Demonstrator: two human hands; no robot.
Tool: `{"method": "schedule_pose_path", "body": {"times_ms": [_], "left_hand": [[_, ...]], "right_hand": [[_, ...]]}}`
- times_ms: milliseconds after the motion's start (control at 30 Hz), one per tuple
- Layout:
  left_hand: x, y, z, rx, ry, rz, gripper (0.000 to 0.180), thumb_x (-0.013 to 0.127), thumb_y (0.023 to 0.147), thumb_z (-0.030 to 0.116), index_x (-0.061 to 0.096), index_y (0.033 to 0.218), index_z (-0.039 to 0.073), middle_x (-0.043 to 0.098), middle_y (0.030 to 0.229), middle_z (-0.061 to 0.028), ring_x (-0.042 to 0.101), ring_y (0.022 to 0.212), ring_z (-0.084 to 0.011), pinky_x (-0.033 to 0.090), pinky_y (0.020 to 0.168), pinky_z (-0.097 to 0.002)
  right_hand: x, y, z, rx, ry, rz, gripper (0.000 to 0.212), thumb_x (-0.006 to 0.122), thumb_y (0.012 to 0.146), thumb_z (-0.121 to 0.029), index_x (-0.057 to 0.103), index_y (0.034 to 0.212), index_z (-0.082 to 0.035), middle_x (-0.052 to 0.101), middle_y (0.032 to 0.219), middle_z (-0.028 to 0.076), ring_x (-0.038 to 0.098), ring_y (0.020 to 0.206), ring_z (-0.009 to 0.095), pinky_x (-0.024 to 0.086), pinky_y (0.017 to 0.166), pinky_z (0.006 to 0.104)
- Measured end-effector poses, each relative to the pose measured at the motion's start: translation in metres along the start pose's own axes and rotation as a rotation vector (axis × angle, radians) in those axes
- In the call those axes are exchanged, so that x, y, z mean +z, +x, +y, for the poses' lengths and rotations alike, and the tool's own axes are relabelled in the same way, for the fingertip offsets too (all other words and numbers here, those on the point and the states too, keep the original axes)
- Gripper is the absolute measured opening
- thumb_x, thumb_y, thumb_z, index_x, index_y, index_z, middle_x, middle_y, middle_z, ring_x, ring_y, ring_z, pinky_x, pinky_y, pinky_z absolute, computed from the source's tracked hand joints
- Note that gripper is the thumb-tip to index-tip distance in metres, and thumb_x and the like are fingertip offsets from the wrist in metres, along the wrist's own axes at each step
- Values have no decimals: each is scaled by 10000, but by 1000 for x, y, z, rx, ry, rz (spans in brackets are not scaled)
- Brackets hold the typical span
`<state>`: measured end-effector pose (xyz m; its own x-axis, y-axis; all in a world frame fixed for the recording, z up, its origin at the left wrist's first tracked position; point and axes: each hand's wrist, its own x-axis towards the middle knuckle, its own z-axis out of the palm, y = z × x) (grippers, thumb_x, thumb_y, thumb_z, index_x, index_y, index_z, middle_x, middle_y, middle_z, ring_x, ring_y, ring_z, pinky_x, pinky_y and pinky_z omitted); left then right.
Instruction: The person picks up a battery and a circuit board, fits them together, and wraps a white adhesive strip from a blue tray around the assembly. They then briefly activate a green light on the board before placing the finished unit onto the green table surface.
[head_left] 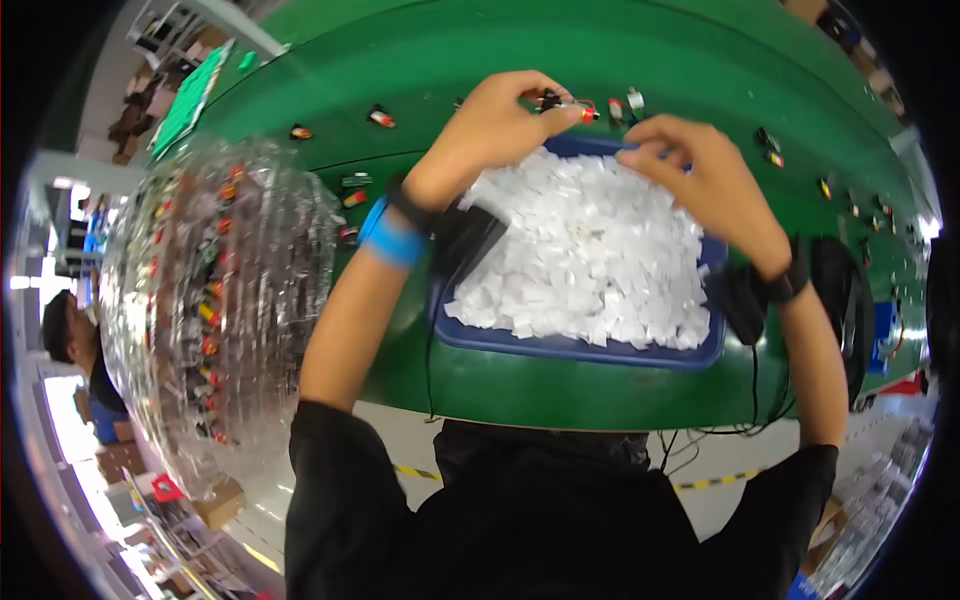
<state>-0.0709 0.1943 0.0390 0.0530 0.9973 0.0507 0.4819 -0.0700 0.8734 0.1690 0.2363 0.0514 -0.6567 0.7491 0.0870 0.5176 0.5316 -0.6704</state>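
Flakes (590,250), flat, white, lie near left hand (490,125) pinching wired part (589,114); right hand (705,175) curled, grip unclear.

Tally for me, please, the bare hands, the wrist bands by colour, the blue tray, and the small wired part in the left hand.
Hands: 2 (left hand, right hand)
Black wrist bands: 2
Blue wrist band: 1
Blue tray: 1
Small wired part: 1
Total: 7

Scraps (590,250) in tray (600,353) on table (510,392)
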Motion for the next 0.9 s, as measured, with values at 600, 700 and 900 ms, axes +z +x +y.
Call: {"method": "schedule_pose_path", "body": {"times_ms": [600,700,900], "left_hand": [[36,-61,16,99,16,-13,498,502,982,515,606,1041,32,660,650,-134,627,538,-321,492,555,-448],[60,-92,0,216,-259,100,433,499,1014,435,562,1081,12,688,771,-140,631,525,-252,484,501,-389],[56,-126,-5,-69,-906,-215,338,539,1013,294,506,1063,-38,625,771,-78,592,486,-143,438,349,-263]], "right_hand": [[4,-15,9,64,500,220,129,652,926,-78,603,1028,-14,615,800,16,561,615,89,467,479,222],[35,-59,-30,105,531,255,98,620,946,-69,581,1005,-1,573,776,22,557,627,86,467,472,224],[57,-96,-55,-207,49,306,117,649,929,-70,615,1021,-7,613,887,60,586,710,137,491,548,260]]}}
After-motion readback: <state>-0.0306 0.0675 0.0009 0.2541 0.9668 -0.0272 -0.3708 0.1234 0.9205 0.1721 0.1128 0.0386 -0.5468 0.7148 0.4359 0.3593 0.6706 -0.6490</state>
